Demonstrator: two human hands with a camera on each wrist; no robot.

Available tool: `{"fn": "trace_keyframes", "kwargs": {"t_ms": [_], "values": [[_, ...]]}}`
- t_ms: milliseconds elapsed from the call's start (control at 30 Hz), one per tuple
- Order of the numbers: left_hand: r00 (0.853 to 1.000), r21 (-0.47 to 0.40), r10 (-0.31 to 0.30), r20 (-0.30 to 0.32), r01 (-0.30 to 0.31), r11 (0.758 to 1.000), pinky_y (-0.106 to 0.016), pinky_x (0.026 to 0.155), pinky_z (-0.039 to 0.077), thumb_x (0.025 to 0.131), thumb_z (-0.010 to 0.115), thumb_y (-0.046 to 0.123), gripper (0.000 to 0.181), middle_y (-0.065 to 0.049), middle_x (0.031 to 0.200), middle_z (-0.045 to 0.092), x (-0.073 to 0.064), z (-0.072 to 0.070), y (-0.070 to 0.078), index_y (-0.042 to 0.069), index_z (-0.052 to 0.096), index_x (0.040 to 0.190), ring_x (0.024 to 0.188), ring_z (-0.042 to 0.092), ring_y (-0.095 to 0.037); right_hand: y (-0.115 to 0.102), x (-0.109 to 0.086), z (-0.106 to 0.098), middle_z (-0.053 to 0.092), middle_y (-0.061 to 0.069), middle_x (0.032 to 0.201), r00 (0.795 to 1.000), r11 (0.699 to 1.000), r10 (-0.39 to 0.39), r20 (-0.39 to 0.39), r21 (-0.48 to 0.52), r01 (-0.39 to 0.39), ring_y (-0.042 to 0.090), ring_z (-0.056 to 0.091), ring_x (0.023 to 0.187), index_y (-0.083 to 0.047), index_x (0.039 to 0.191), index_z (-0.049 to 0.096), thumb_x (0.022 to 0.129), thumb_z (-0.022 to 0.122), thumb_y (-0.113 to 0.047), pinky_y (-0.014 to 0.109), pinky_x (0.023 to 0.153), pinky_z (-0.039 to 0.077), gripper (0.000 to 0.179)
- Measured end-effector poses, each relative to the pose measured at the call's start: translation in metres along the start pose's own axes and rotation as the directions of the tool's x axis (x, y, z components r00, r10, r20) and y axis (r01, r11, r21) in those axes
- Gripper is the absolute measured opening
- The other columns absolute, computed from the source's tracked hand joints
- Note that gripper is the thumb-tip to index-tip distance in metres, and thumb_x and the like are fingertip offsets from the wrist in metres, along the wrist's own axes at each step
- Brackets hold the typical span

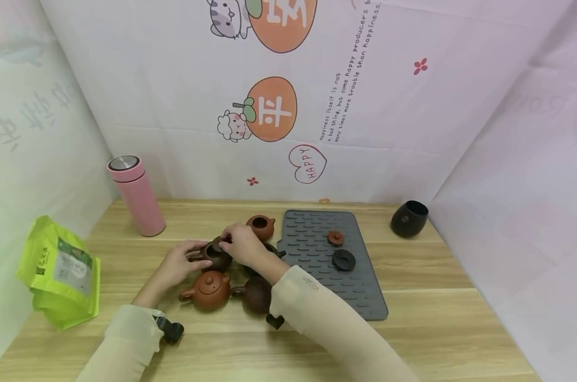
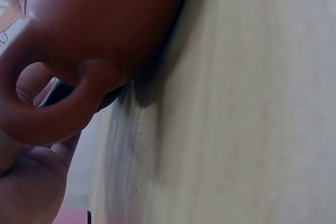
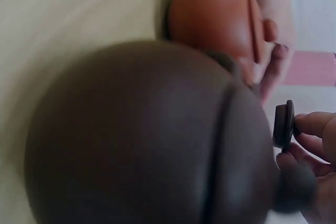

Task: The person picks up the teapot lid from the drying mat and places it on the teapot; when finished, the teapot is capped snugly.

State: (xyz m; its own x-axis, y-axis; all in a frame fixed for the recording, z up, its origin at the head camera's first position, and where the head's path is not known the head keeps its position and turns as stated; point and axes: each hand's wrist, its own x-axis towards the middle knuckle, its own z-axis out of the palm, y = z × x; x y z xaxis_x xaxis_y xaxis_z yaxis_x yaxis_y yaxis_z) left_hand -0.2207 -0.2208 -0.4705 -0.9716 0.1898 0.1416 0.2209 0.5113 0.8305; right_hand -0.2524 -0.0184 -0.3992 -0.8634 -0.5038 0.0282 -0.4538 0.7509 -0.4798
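Observation:
My left hand holds a dark brown teapot at its handle side, thumb and fingers on either side of it. The pot's top is uncovered. Just over its opening, my right hand pinches a small dark brown lid between thumb and fingers. A lidded reddish-brown teapot stands in front of the held pot. To its right is another dark brown teapot, partly behind the right sleeve; its lid shows in the right wrist view. A black teapot is mostly hidden under the right forearm.
An uncovered reddish teapot stands behind the right hand. The grey mat carries a reddish lid and a black lid. A pink flask and green bag stand left, a black cup far right.

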Motion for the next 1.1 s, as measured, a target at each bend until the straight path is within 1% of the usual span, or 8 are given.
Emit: {"fn": "trace_keyframes", "kwargs": {"t_ms": [200,333,500,633,767,933,1000,1100], "values": [[1.0,-0.031,-0.008,0.0,0.008,1.0,-0.048,0.092,0.049,0.085,0.078,0.016,0.054,-0.023,0.13,0.053,0.001,0.002,0.001,-0.002,0.057,0.132,0.115,0.056,-0.04,-0.007,0.008,0.016,0.06,0.003,0.111,1.0,0.996,-0.014,0.024,-0.086,0.016,0.014,0.06,0.097,-0.011,0.114,0.068,0.097,0.063,-0.024,0.02,0.076,0.049,0.022],[1.0,-0.032,-0.008,-0.005,0.008,0.999,-0.048,0.092,0.049,0.085,0.078,0.016,0.054,-0.023,0.13,0.054,0.002,0.004,0.0,-0.002,0.057,0.131,0.115,0.056,-0.039,-0.008,0.009,0.02,0.061,0.003,0.109,1.0,0.994,-0.014,0.026,-0.109,0.017,0.015,0.06,0.098,-0.011,0.111,0.069,0.097,0.064,-0.023,0.021,0.079,0.049,0.02],[1.0,-0.011,-0.02,-0.004,0.02,1.0,-0.048,0.093,0.049,0.085,0.078,0.015,0.054,-0.022,0.13,0.054,0.002,0.003,-0.001,-0.002,0.057,0.131,0.115,0.056,-0.039,-0.006,0.009,0.025,0.062,0.003,0.113,0.999,0.994,-0.01,0.037,-0.106,0.014,0.015,0.06,0.103,-0.012,0.115,0.069,0.097,0.064,-0.025,0.022,0.083,0.049,0.023],[0.999,0.013,-0.02,0.032,0.02,1.0,-0.049,0.094,0.048,0.085,0.078,0.014,0.057,-0.024,0.131,0.053,0.005,-0.001,0.004,-0.004,0.053,0.134,0.116,0.055,-0.041,0.0,0.006,0.019,0.061,0.005,0.12,0.999,0.998,-0.002,0.032,-0.065,0.004,0.017,0.059,0.108,-0.01,0.121,0.067,0.096,0.064,-0.027,0.025,0.085,0.05,0.03],[0.999,0.058,-0.001,0.043,-0.002,0.998,-0.054,0.097,0.044,0.088,0.076,0.018,0.063,-0.029,0.136,0.047,0.011,-0.002,0.019,-0.006,0.047,0.139,0.12,0.05,-0.048,0.015,-0.006,0.001,0.061,0.008,0.122,1.0,1.0,-0.012,-0.004,-0.009,0.012,0.02,0.059,0.108,-0.007,0.122,0.066,0.096,0.066,-0.023,0.029,0.084,0.052,0.031],[0.996,0.1,0.082,0.026,-0.084,0.991,-0.056,0.097,0.042,0.089,0.074,0.018,0.061,-0.028,0.135,0.048,0.017,0.008,0.052,-0.005,0.047,0.139,0.119,0.049,-0.049,0.043,-0.023,-0.021,0.063,0.01,0.116,0.997,0.999,-0.03,-0.064,0.008,0.031,0.024,0.06,0.104,-0.005,0.116,0.069,0.095,0.066,-0.018,0.036,0.083,0.052,0.024],[0.993,0.108,0.106,0.05,-0.111,0.988,-0.055,0.097,0.043,0.089,0.073,0.014,0.059,-0.028,0.133,0.05,0.019,0.016,0.065,-0.007,0.047,0.138,0.117,0.051,-0.047,0.055,-0.032,-0.027,0.064,0.01,0.115,0.997,1.0,-0.007,-0.08,0.022,0.009,0.025,0.06,0.104,-0.006,0.114,0.07,0.095,0.066,-0.018,0.039,0.083,0.052,0.022],[0.988,0.132,0.102,0.114,-0.117,0.984,-0.052,0.096,0.044,0.09,0.072,0.013,0.059,-0.026,0.132,0.051,0.025,0.03,0.074,-0.008,0.047,0.138,0.116,0.053,-0.044,0.073,-0.047,-0.037,0.063,0.011,0.115,0.994,0.998,0.027,-0.103,0.057,-0.021,0.028,0.062,0.102,-0.005,0.114,0.07,0.095,0.067,-0.016,0.04,0.08,0.053,0.022]]}}
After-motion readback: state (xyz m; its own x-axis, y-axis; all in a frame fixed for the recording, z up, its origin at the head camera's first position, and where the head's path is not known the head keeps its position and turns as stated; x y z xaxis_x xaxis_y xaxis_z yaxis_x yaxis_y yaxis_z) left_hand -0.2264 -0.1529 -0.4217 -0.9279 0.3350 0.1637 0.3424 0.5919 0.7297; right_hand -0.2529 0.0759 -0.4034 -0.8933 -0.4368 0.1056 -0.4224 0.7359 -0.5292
